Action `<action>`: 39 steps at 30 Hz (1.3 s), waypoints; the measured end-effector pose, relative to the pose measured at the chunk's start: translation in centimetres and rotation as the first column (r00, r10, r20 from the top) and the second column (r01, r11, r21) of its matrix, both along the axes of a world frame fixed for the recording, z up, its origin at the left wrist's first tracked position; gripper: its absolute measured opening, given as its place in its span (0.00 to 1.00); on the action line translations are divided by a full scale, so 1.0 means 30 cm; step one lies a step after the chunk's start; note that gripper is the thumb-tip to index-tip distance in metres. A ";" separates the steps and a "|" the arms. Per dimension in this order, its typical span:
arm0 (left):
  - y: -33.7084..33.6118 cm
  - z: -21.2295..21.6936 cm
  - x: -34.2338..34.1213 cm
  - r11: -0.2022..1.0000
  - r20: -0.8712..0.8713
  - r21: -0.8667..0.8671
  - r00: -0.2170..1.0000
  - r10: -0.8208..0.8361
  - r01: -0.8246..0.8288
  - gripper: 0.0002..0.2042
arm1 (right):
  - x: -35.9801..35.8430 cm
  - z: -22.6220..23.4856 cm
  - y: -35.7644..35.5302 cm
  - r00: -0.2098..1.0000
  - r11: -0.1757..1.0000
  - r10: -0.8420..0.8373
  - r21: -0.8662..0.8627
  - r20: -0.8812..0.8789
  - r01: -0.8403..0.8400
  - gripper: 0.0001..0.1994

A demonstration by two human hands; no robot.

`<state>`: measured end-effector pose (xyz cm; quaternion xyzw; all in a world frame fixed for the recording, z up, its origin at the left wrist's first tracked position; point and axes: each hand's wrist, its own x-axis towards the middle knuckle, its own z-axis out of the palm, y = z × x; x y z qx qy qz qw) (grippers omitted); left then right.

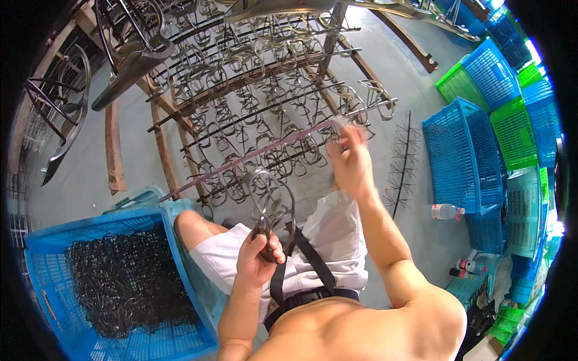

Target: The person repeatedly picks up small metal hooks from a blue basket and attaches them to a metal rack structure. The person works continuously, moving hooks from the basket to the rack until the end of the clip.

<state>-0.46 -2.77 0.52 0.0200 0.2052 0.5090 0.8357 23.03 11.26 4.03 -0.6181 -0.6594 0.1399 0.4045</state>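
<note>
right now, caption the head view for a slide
Left hand holding bent metal loops, right hand near a rod, blue crate alongside

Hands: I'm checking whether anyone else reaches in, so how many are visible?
2: left hand before the lap, gripping metal pieces; right hand, blurred, beside the long rod.

silver-grey shines on the metal loops (257, 173) near the dial's centre, above a dark brown grip (261, 231). the long rod (253, 154) toward eleven o'clock is dusky mauve, paling to grey at its one o'clock end. rusty brown colours the upright bar (114, 147) between nine and ten. at eight, a bright blue crate (47, 301) with a grid pattern frames a black tangle of pieces (129, 283). the shorts (337, 231) toward five are off-white, crossed by a black strap (315, 262). at three, a blue lattice crate (451, 159) neighbours a vivid green one (515, 141); the floor (406, 90) is pale grey.
</note>
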 end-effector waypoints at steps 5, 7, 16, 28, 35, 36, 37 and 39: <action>0.034 0.058 -0.007 0.981 -0.308 -0.186 0.944 -0.117 0.061 0.11 | -0.137 0.172 -0.096 0.597 0.618 0.742 0.036 0.304 -0.786 0.14; 0.033 0.081 -0.030 0.968 -0.278 -0.223 0.945 -0.173 0.112 0.12 | -0.132 0.153 -0.088 0.414 0.457 0.842 -0.049 0.346 -0.888 0.11; 0.038 0.024 -0.003 0.998 -0.791 -0.041 0.611 -0.002 -0.049 0.19 | -0.031 0.145 -0.104 0.304 0.384 0.899 -0.236 0.314 -0.893 0.05; 0.003 -0.020 -0.079 0.979 -0.404 0.203 0.907 0.118 -0.037 0.13 | -0.059 -0.185 0.246 0.430 0.965 -0.237 -0.159 -0.871 0.210 0.09; -0.030 -0.014 -0.105 0.983 -0.432 0.170 0.892 0.135 -0.067 0.12 | -0.044 -0.199 0.297 0.216 0.968 -0.243 -0.221 -0.946 0.123 0.07; -0.032 -0.011 -0.104 0.982 -0.468 0.177 0.872 0.143 -0.066 0.12 | -0.039 -0.192 0.299 0.224 0.966 -0.251 -0.230 -0.942 0.115 0.06; -0.030 -0.007 -0.110 0.979 -0.441 0.201 0.889 0.122 -0.035 0.11 | -0.035 -0.183 0.292 0.235 0.974 -0.223 -0.211 -0.946 0.077 0.06; -0.027 -0.004 -0.107 0.978 -0.427 0.204 0.895 0.132 -0.047 0.10 | -0.032 -0.186 0.292 0.194 0.975 -0.220 -0.213 -0.956 0.059 0.06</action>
